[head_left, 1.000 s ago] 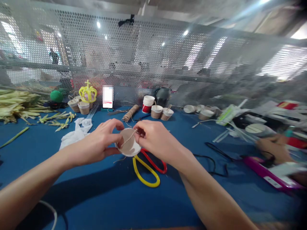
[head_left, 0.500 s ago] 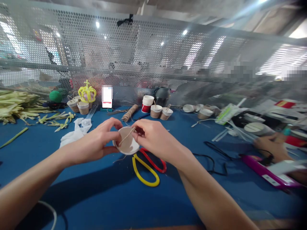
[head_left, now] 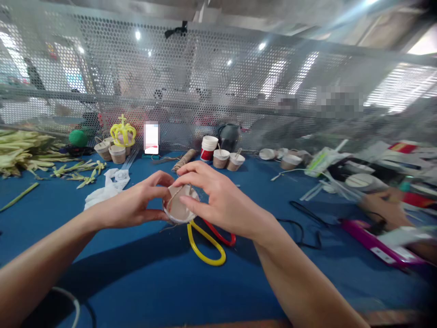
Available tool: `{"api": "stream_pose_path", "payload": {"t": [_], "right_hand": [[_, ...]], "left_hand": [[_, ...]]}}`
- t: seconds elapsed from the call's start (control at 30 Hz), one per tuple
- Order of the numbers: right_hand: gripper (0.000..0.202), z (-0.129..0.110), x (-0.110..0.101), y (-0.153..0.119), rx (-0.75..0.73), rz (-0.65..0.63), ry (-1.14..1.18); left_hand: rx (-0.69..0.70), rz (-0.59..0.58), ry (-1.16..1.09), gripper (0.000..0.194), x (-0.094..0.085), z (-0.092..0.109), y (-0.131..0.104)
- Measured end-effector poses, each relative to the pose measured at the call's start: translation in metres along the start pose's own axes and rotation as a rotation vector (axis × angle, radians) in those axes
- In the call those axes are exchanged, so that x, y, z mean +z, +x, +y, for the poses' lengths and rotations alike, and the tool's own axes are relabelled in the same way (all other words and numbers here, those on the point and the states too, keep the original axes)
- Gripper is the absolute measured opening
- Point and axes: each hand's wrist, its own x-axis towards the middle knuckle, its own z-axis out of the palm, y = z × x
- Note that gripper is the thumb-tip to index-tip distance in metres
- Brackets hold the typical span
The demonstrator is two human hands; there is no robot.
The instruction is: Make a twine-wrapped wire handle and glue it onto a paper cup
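A small paper cup (head_left: pixel 179 210) with a white rim is tipped so that its inside faces me. On its left side my left hand (head_left: pixel 138 202) grips the wall, thumb below and fingers at the rim. A piece of twine (head_left: pixel 175 194) lies across the inside of the cup near those fingers. My right hand (head_left: pixel 221 200) is over the cup's right side, fingers stretched out and thumb apart across the opening; its fingers hide part of the rim. Just below the cup lie scissors with a yellow handle loop (head_left: pixel 213 261) and a red one (head_left: pixel 227 240).
Behind the cup lies a twine roll (head_left: pixel 184 160), with twine-wrapped cups (head_left: pixel 221 158) right of it. A yellow crown (head_left: pixel 123 133), a lit phone (head_left: pixel 151 139) and white plastic (head_left: pixel 105 191) are to the left. At right, a co-worker's hand (head_left: pixel 380 207) is near a purple power strip (head_left: pixel 378 241).
My right hand has let go of the twine end it was pinching, and its fingers have spread over the cup. The left hand keeps its hold on the cup.
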Motion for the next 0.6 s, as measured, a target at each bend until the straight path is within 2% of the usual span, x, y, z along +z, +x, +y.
{"api": "stream_pose_path", "payload": {"t": [0.17, 0.33, 0.6], "right_hand": [[0.011, -0.0032, 0.004, 0.0019, -0.056, -0.027, 0.073], [0.012, -0.004, 0.0024, -0.0004, -0.056, -0.074, 0.146], [0.012, -0.0045, -0.0012, 0.0011, -0.038, -0.074, 0.169]], "left_hand": [[0.033, -0.011, -0.04, 0.012, 0.0021, -0.0019, 0.0001], [0.043, -0.025, -0.058, 0.014, 0.0026, -0.0033, 0.0001], [0.03, -0.03, -0.048, 0.014, 0.0009, -0.002, -0.0004]]}}
